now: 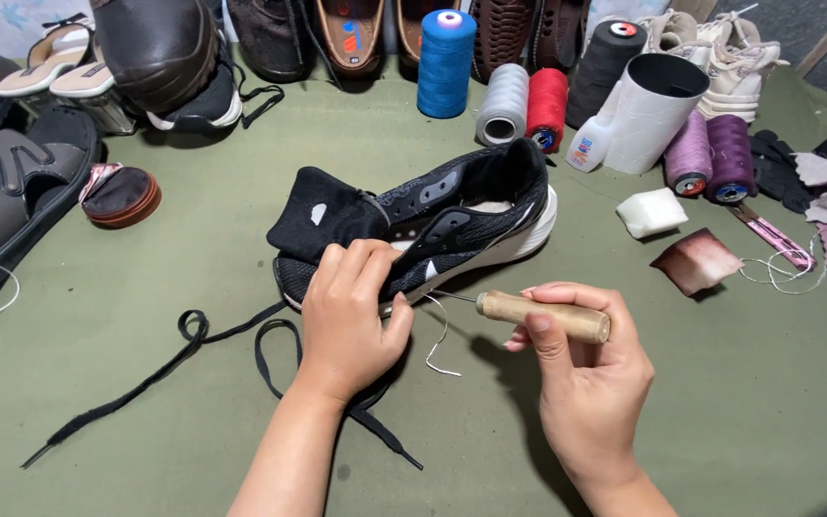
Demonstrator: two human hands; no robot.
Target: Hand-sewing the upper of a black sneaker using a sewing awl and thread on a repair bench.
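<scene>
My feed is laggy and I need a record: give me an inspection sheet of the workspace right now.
Surface: green cloth, creased, covers the whole work area.
Job's things: black shoe on its side, white sole toward the person; wooden-handled awl, its needle at the sole edge; white thread trailing from there.
Clutter: black lace loose in front; thread spools in blue, grey, red, black, purple; white block; brown scrap; round tin.
Hands: left hand presses on the shoe; right hand grips the awl.
Cables: nothing seen.
Surroundings: other shoes and sandals along the back and left edges.
</scene>
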